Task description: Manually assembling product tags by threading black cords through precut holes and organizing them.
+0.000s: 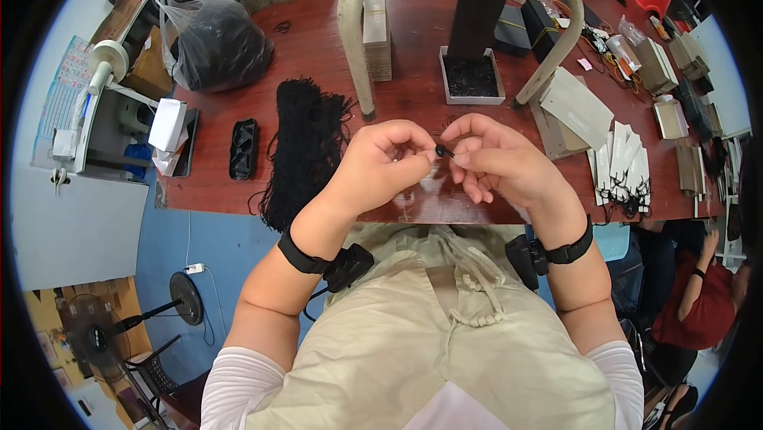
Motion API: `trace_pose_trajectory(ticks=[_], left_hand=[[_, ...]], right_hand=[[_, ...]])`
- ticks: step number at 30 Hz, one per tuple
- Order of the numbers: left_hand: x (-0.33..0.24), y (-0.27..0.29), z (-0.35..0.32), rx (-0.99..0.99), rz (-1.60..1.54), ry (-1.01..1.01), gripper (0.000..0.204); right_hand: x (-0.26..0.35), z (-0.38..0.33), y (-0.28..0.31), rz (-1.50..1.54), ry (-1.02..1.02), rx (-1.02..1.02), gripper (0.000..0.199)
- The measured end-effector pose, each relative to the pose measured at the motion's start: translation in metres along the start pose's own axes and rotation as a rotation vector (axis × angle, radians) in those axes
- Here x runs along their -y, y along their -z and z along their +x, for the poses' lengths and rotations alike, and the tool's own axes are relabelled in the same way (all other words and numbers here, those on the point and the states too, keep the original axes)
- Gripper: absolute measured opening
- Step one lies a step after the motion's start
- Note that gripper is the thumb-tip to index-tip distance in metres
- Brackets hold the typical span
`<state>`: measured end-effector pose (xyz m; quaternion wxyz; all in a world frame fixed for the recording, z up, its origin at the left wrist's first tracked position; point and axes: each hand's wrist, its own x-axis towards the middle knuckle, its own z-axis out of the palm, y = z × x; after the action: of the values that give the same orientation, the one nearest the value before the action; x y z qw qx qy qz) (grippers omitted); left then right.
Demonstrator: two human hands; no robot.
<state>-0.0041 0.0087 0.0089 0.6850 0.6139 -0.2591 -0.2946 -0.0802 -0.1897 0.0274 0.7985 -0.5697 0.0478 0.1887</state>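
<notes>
The left hand (381, 164) and right hand (509, 161) pinch one small black piece (441, 150), nearly closed. Left: one black cord bundle (300, 152), one black tray (243, 149). Far: one white box (476, 101).

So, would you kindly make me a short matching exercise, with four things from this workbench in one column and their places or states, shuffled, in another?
Column one
1. Small black piece
2. Bundle of black cords
3. Plastic bag
4. White tags

Column two
A. See-through, with dark contents, toward the far left of the dark red table
B. Fanned out to the right of the right hand, near black strings
C. At the fingertips of the left hand and the right hand
D. Lying lengthwise, just left of the left hand

Pairs: 1-C, 2-D, 3-A, 4-B
</notes>
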Motion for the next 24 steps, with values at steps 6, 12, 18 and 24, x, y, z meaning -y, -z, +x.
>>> trace_pose_trajectory(ticks=[6,12,18,24], left_hand=[[-0.001,0.0,-0.002,0.023,-0.017,0.122,0.005],[0.006,0.003,-0.003,0.031,0.028,0.077,0.005],[0.004,0.004,-0.003,0.066,-0.022,0.116,0.005],[0.003,0.006,-0.004,0.142,-0.062,0.153,0.005]], right_hand=[[-0.003,0.002,0.002,-0.067,0.045,-0.051,0.011],[-0.005,0.002,-0.006,-0.195,0.135,-0.145,0.007],[0.005,-0.003,-0.01,-0.37,0.074,-0.235,0.007],[0.003,-0.006,0.001,-0.382,0.118,-0.169,0.007]])
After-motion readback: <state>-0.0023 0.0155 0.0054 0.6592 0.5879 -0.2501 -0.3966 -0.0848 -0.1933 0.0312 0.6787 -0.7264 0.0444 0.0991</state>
